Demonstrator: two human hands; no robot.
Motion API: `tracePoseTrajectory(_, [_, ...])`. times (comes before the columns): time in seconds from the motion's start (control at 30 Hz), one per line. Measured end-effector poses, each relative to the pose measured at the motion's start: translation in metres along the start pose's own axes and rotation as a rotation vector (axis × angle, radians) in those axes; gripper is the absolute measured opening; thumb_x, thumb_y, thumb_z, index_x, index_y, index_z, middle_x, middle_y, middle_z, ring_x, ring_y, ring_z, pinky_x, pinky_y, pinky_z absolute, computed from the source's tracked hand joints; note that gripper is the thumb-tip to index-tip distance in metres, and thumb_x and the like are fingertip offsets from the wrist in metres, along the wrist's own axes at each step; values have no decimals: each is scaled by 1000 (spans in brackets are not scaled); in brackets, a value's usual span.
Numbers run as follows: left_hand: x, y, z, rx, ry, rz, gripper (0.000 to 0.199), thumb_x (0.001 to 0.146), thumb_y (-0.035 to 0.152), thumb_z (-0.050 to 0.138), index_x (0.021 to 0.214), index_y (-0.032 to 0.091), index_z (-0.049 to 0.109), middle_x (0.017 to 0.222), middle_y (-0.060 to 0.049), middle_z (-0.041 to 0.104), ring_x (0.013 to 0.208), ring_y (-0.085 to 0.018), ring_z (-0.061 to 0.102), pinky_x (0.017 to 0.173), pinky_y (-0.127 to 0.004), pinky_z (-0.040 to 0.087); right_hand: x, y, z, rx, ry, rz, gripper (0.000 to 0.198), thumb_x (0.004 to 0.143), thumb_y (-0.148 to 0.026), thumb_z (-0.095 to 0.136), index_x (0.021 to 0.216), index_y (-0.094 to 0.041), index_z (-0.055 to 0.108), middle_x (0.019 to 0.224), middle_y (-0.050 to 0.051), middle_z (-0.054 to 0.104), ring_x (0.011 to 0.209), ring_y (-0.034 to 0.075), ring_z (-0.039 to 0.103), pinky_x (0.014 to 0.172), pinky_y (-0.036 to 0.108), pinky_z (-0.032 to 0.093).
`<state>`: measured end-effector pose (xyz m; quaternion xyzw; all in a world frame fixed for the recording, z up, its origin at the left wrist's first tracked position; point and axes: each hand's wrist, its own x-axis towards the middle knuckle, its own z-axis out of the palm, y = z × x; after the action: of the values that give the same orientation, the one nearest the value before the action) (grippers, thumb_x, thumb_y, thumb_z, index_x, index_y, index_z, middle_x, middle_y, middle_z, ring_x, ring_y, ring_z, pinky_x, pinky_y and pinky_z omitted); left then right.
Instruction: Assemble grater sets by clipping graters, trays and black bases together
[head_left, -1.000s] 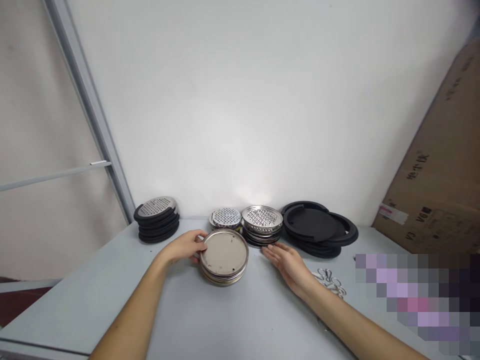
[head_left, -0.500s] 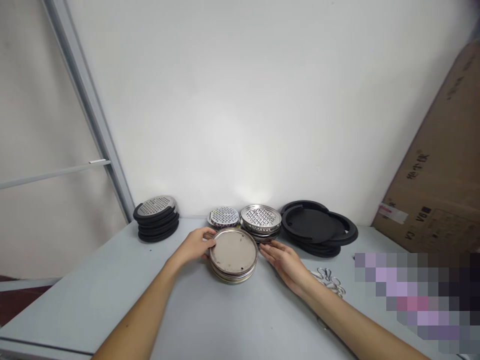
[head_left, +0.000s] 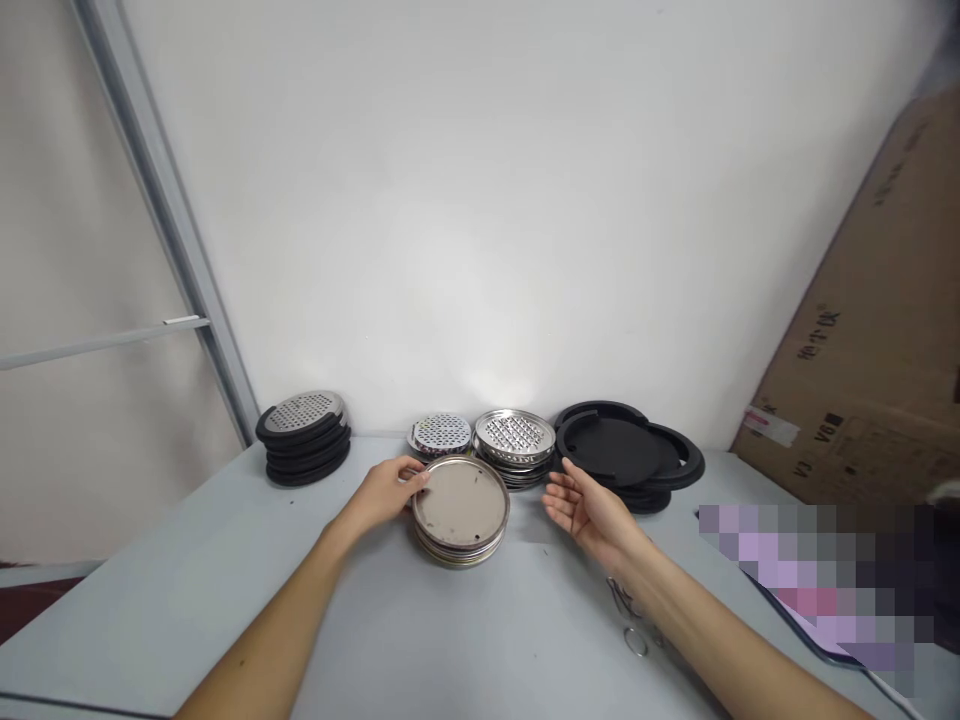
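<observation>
A stack of round metal discs (head_left: 460, 505) stands mid-table, its top one flat, dull grey and rimmed, with small holes near the edge. My left hand (head_left: 388, 490) grips the upper left rim, thumb on top; its other fingertips are partly hidden. To the right, my right hand (head_left: 589, 505) is apart from the stack, fingers extended, holding nothing. Behind the discs sit a pile of round perforated grater plates (head_left: 441, 434) and another pile topped by a rimmed grater plate (head_left: 514, 436). Black round holders (head_left: 619, 450) lie piled just beyond my right hand.
Black rings topped with a perforated plate (head_left: 304, 435) are stacked at the far left. Metal rings (head_left: 635, 641) lie under my right forearm. A large cardboard box (head_left: 870, 340) leans at the right, beside a pixelated area. A white wall (head_left: 480, 250) closes off the back.
My right hand has moved right, away from the stacks, and turned so its palm faces left. My left hand stays on the disc stack. The view has shifted slightly.
</observation>
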<state>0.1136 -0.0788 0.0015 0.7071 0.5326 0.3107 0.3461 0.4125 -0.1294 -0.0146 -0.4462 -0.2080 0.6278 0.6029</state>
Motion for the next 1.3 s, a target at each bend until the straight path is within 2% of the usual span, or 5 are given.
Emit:
tracePoseTrajectory(0.17, [3, -4, 7, 72, 93, 27, 34, 79, 45, 57, 91, 15, 69, 90, -7, 73, 79, -21, 67, 67, -28, 49, 9, -2, -2, 44, 33, -67, 19, 95, -16, 47, 84, -13, 61, 62, 4, 65, 54, 12, 66, 55, 22, 59])
tracePoseTrajectory(0.33, [5, -4, 14, 153, 188, 54, 23, 80, 37, 58, 87, 18, 71, 91, -5, 74, 82, -19, 67, 75, -28, 47, 12, -1, -5, 11, 24, -95, 21, 97, -20, 45, 86, -12, 62, 64, 4, 66, 52, 11, 65, 53, 22, 58])
tracePoseTrajectory(0.63, [3, 1, 19, 328, 342, 76, 12, 78, 25, 63, 84, 20, 71, 84, -4, 73, 78, -18, 65, 73, -27, 44, 0, 13, 4, -206, -131, -111, 13, 88, -24, 61, 88, -11, 64, 64, 3, 64, 49, 12, 61, 45, 22, 54])
tracePoseTrajectory(1.07, [-2, 22, 26, 681, 329, 33, 22, 88, 29, 53, 87, 20, 73, 94, -10, 72, 90, -26, 64, 76, -31, 41, 0, 31, 11, -416, -160, -168, 15, 81, -28, 66, 84, -14, 61, 61, 0, 64, 46, 12, 61, 43, 22, 51])
tracePoseTrajectory(1.3, [-1, 28, 31, 809, 330, 32, 24, 91, 25, 47, 90, 17, 70, 93, -12, 69, 85, -26, 64, 74, -33, 42, 2, 39, 17, -484, -211, -236, 26, 77, -38, 70, 78, -14, 61, 63, 0, 64, 47, 12, 61, 43, 22, 51])
